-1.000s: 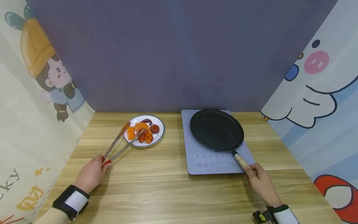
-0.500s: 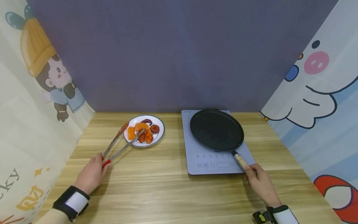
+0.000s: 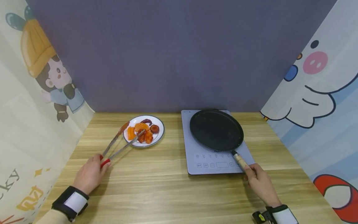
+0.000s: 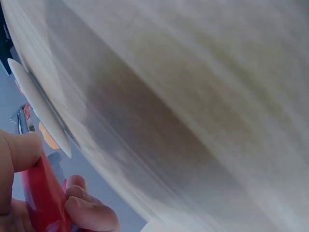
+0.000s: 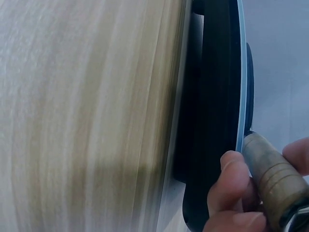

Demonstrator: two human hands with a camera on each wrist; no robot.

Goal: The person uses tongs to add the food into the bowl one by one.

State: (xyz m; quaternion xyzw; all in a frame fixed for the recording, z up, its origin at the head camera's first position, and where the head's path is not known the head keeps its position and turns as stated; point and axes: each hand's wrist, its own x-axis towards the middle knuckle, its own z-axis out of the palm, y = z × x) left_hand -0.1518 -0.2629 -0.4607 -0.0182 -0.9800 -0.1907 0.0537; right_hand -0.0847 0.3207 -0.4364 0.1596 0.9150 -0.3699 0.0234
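Note:
My left hand (image 3: 90, 174) grips metal tongs (image 3: 121, 153) by their red handles (image 4: 44, 195), the arms spread apart. One tong tip lies over the food on a white plate (image 3: 159, 139); the other, brownish tip is at the plate's left rim. Orange salmon-like slices (image 3: 141, 127), reddish-brown pieces (image 3: 149, 137), a round brown piece (image 3: 154, 128) and a dark tentacle (image 3: 146, 121) lie on the plate. With my right hand (image 3: 262, 183) I hold the wooden handle (image 5: 275, 179) of a flat black pan (image 3: 216, 130), which sits on a grey induction cooktop (image 3: 193, 166).
The wooden table (image 3: 162, 193) reaches back to a grey-purple panel (image 3: 173, 56). Curtains with cartoon prints stand on both sides, a left curtain (image 3: 25, 124) and a right curtain (image 3: 321, 124). The cooktop is raised slightly above the table.
My left hand has shifted very slightly back towards me and left with the tongs. The plate, the food, the pan and my right hand stay in place.

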